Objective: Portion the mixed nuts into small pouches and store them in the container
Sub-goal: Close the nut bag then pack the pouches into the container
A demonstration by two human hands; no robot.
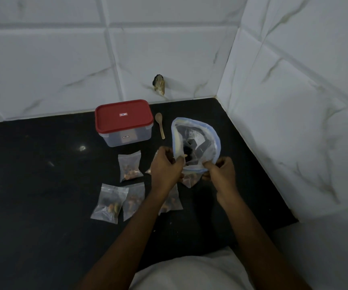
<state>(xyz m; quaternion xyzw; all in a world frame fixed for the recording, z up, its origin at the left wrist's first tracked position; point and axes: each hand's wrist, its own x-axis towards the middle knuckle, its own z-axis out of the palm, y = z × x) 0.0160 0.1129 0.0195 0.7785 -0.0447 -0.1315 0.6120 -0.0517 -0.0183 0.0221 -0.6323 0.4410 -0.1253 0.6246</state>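
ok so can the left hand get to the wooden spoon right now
Likely yes, if it lets go first: the left hand grips the big bag, and the spoon lies uncovered beyond it, between bag and container.

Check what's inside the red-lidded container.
The container looks empty through its clear wall. The red lid covers the top, so its far side is hidden.

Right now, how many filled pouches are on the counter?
4 pouches clear: one before the container, two overlapping nearer left, one under the left forearm. Others may hide behind the hands.
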